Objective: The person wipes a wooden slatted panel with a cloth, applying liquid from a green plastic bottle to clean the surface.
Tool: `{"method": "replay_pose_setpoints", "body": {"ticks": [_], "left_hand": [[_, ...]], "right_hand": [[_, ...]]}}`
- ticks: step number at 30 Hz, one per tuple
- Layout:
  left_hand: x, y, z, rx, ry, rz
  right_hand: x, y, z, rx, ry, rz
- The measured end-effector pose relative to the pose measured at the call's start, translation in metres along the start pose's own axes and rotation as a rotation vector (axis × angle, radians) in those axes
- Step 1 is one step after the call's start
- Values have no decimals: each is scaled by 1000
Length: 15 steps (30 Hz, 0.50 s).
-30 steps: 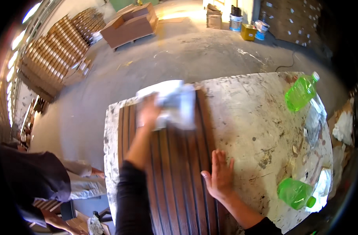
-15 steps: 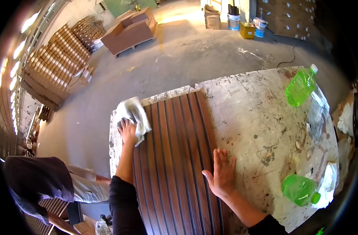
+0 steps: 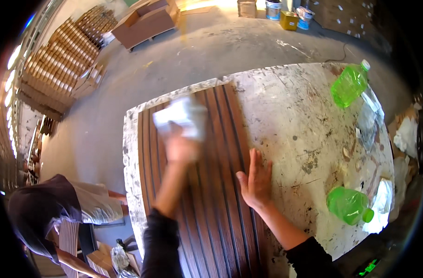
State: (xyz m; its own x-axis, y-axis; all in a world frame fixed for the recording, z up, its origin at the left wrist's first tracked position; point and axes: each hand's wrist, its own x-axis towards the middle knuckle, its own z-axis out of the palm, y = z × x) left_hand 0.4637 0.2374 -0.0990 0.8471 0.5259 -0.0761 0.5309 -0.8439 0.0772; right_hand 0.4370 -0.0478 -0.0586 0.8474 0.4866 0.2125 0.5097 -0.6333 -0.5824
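A dark brown grooved wooden panel (image 3: 220,208) lies on a stained white worktable (image 3: 304,120). My left hand (image 3: 179,146) presses a white cloth (image 3: 181,118) onto the far end of the panel; both are blurred by motion. My right hand (image 3: 256,180) lies flat, fingers spread, on the panel's right edge, partly on the tabletop.
Two green plastic bottles lie on the table, one at the far right (image 3: 349,85) and one near the front right (image 3: 349,205). Crumpled white rags (image 3: 406,136) sit along the right edge. A person (image 3: 54,213) crouches at lower left. Stacked wooden panels (image 3: 59,69) stand on the floor beyond.
My left hand with the cloth has swept from the panel's far left corner toward its middle. My right hand stays flat in place.
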Motion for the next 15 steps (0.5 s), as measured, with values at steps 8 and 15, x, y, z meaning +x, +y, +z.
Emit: {"method": "replay_pose_setpoints", "body": {"ticks": [8, 15], "left_hand": [[-68, -43, -22, -394, 48, 129], [-139, 66, -47, -89, 211, 373]], "right_hand": [[7, -8, -2, 41, 53, -6], [4, 22, -10, 61, -47, -46]]}}
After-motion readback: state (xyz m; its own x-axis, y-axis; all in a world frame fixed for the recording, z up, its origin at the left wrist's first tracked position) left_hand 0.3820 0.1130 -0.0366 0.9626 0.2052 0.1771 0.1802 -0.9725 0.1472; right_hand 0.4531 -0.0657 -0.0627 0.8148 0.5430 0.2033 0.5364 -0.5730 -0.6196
